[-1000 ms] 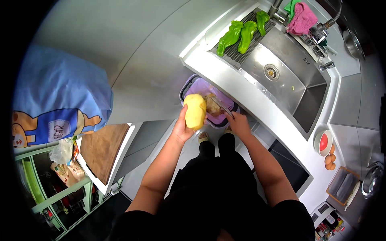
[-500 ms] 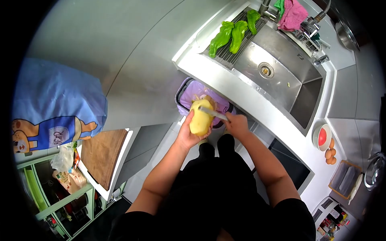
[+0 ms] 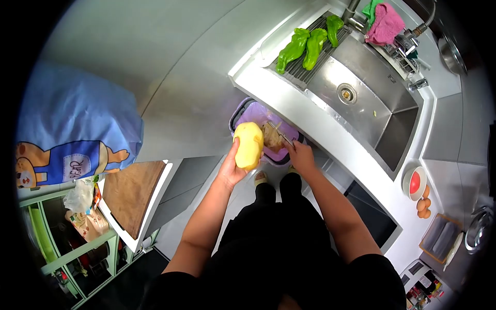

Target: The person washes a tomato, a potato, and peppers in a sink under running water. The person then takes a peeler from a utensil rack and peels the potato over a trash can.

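Note:
My left hand (image 3: 231,166) is wrapped around a large peeled yellow potato (image 3: 249,146), its thumb along the left side. The potato is held upright over the near side of a bin (image 3: 253,111) with a purple liner. Closed around the handle of a thin knife (image 3: 281,134) is my right hand (image 3: 301,157), to the right of the potato. The blade points up and left over the bin, apart from the potato, with a strip of peel (image 3: 278,125) near its tip. Brownish peelings (image 3: 272,138) lie inside the bin.
Green peppers (image 3: 292,50) rest on a rack at the left of the steel sink (image 3: 361,77). On the right counter are a bowl (image 3: 414,183) with something red and several eggs (image 3: 423,205). A cutting board (image 3: 132,196) and a blue bear-print cloth (image 3: 77,124) are at left.
The knife has come off the potato and moved right, turning edge-on over the bin. The potato has shifted slightly left and up. The view has shifted a little.

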A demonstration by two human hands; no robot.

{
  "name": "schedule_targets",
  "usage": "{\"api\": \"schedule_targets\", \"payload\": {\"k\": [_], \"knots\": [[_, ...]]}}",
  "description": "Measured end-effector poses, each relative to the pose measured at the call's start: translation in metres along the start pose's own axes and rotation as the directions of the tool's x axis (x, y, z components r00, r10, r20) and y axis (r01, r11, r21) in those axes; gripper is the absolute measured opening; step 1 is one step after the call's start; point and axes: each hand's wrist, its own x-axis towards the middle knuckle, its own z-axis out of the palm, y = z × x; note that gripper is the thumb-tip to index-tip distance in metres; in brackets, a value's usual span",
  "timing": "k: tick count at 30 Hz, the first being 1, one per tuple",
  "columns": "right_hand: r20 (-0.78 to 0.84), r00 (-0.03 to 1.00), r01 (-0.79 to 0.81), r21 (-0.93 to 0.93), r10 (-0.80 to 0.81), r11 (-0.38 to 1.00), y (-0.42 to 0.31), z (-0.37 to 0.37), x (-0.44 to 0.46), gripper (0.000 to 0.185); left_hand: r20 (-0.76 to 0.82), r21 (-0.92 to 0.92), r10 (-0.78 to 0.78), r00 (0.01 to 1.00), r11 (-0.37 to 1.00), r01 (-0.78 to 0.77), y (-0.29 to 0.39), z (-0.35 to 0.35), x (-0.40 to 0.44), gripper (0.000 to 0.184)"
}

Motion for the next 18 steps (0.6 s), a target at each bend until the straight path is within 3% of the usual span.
{"api": "schedule_targets", "payload": {"k": [2, 4, 7, 9, 11, 15, 18], "knots": [[-0.043, 0.999, 0.006, 0.061, -0.004, 0.998, -0.022, -0.016, -0.012, 0.030, -0.026, 0.037, 0.022, 0.999, 0.999, -0.021, 0.002, 0.004, 0.002, 0.054], [-0.079, 0.901, 0.425, -0.036, -0.427, 0.904, -0.031, -0.025, -0.020, 0.018, -0.044, 0.083, 0.030, 0.999, 0.996, -0.026, 0.002, 0.011, 0.003, 0.054], [-0.082, 0.883, 0.452, -0.113, -0.461, 0.885, -0.032, -0.024, -0.019, 0.017, -0.085, 0.047, -0.017, 0.996, 0.999, 0.022, 0.000, 0.020, 0.005, 0.053], [-0.069, 0.882, 0.453, -0.146, -0.466, 0.880, -0.028, -0.031, -0.012, 0.018, 0.019, 0.037, -0.062, 0.998, 0.997, 0.061, -0.002, 0.014, 0.005, 0.051], [-0.058, 0.883, 0.449, -0.180, -0.465, 0.875, -0.025, -0.033, -0.009, 0.020, -0.015, 0.071, -0.049, 0.999, 0.996, 0.050, -0.005, 0.013, 0.005, 0.051], [-0.031, 0.895, 0.441, -0.080, -0.445, 0.894, -0.032, -0.031, -0.013, 0.023, -0.129, 0.130, 0.040, 0.991, 0.991, -0.023, -0.004, 0.023, 0.004, 0.051], [-0.032, 0.907, 0.421, 0.018, -0.421, 0.907, -0.038, -0.026, -0.016, 0.023, -0.117, 0.158, 0.044, 0.992, 0.987, -0.025, 0.001, 0.024, 0.001, 0.050]]}}
